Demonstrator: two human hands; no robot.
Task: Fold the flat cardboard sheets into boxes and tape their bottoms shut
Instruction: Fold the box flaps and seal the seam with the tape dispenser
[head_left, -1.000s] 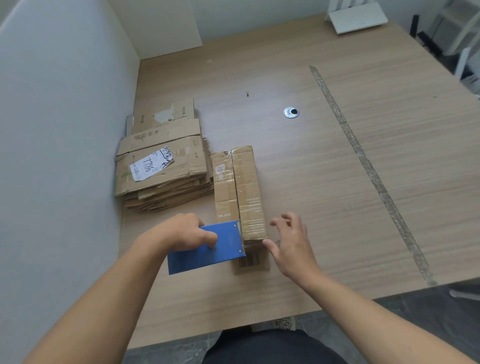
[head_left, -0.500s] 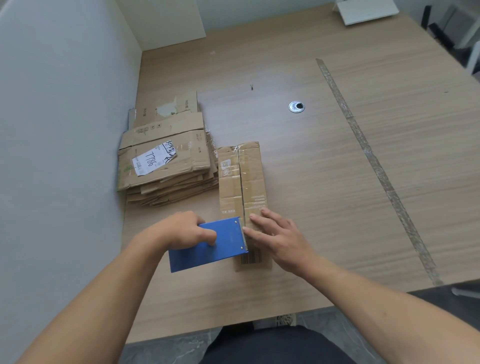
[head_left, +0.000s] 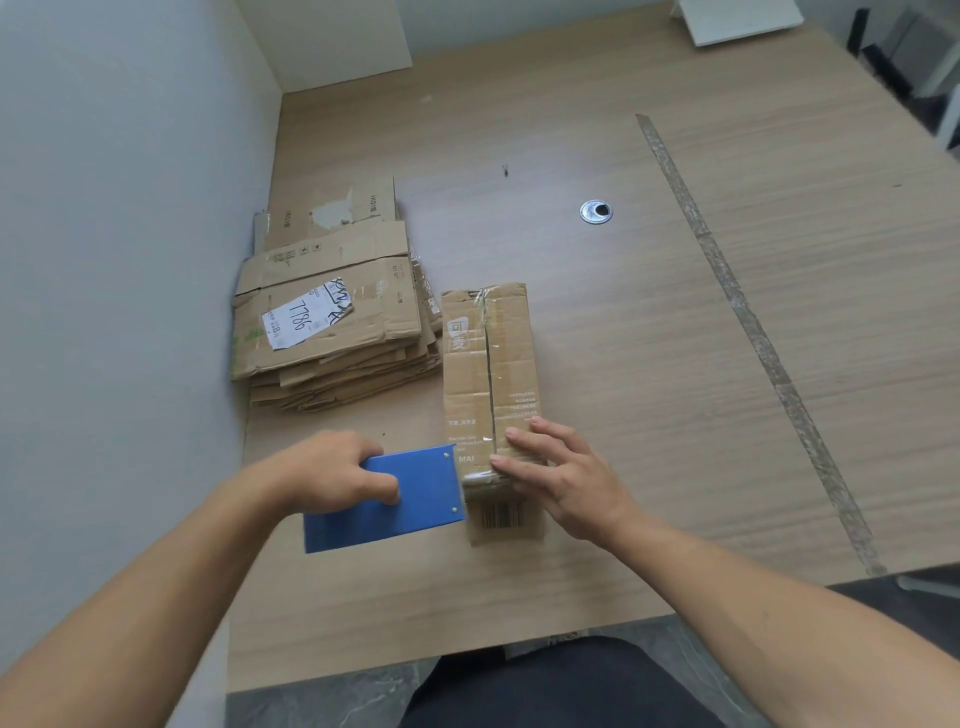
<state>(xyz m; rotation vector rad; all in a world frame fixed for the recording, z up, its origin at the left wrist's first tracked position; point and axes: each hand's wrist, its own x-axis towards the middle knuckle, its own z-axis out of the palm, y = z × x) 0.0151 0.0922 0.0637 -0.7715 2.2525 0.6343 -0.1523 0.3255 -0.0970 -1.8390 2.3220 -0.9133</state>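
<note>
A narrow folded cardboard box (head_left: 488, 364) lies on the wooden table (head_left: 649, 364), its two bottom flaps meeting along a lengthwise seam with clear tape at the far end. My left hand (head_left: 332, 470) grips a blue tape dispenser (head_left: 395, 499) whose front edge meets the box's near end. My right hand (head_left: 550, 473) lies with straight fingers pressed flat on the near end of the box, next to the dispenser. A stack of flat cardboard sheets (head_left: 332, 317) sits to the left against the wall.
A grey wall (head_left: 119, 260) borders the table's left side. A round metal cable grommet (head_left: 596, 211) is set in the table beyond the box. A strip of old tape (head_left: 748, 322) runs down the table on the right. A white object (head_left: 737, 21) stands at the far edge.
My right hand moved left from beside the box and came down flat on its near end. My left hand and the dispenser stayed at the box's near end.
</note>
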